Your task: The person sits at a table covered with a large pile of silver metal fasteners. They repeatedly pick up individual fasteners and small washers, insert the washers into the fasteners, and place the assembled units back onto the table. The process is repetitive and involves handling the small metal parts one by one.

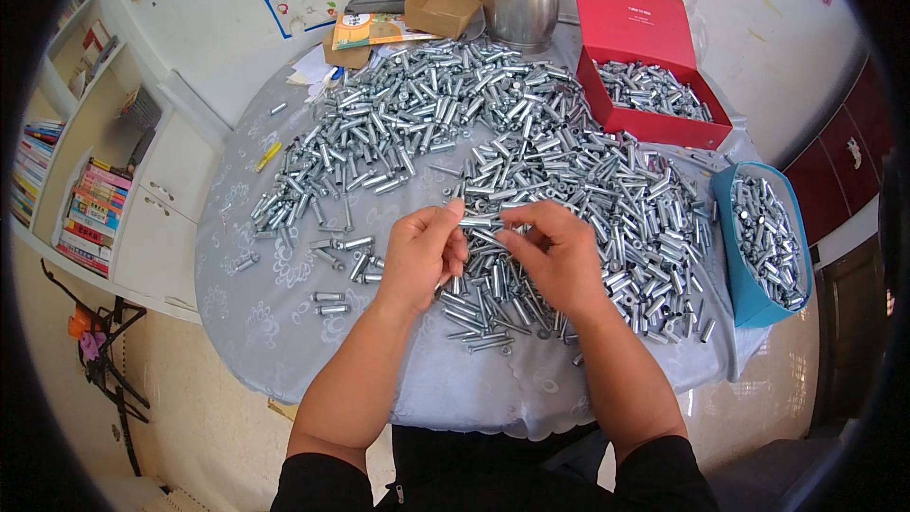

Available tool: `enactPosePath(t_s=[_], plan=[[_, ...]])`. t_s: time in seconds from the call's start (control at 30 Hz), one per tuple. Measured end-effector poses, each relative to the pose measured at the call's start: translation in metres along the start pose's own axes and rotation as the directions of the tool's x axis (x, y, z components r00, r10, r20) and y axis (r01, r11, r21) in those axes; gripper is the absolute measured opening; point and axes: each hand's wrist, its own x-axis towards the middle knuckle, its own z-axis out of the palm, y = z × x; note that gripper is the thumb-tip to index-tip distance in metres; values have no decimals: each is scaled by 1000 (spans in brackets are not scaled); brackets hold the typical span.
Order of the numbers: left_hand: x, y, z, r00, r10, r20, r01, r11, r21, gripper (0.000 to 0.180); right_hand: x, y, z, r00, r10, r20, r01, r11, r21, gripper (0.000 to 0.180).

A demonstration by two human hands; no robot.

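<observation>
My left hand (427,251) and my right hand (559,256) are close together over the front of a heap of metal parts. Between their fingertips lies a silver expansion bolt (482,223), its left end pinched by my left thumb and fingers. My right thumb and index finger close on its other end; the fingers partly hide both ends. Around and under my hands spreads a pile of loose bolts and sleeves (626,228), with small washers among them. Farther off, another pile of silver expansion bolts (408,100) covers the back and left of the table.
A red lidded box (654,123) and a blue bin (744,265), both holding metal parts, stand at the right. A steel pot (521,5) and a cardboard box (444,2) are at the back. A yellow marker (268,156) lies left on the grey tablecloth (256,275). Bookshelves (85,199) stand left.
</observation>
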Motion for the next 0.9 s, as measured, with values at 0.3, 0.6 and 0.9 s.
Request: enactPosePath(t_s=[0.3, 0.6, 0.9], plan=[[1, -5, 2, 991, 103, 82, -110, 990, 85, 24, 1, -15, -2, 999, 40, -7, -40, 996, 78, 26], [1, 2, 0, 987, 137, 81, -133, 990, -46, 17, 2, 5, -3, 996, 67, -64, -62, 995, 77, 17], [3, -13, 2, 927, 376, 6, -352, 862, 366, 20, 5, -1, -5, 943, 69, -326, -85, 996, -33, 22]])
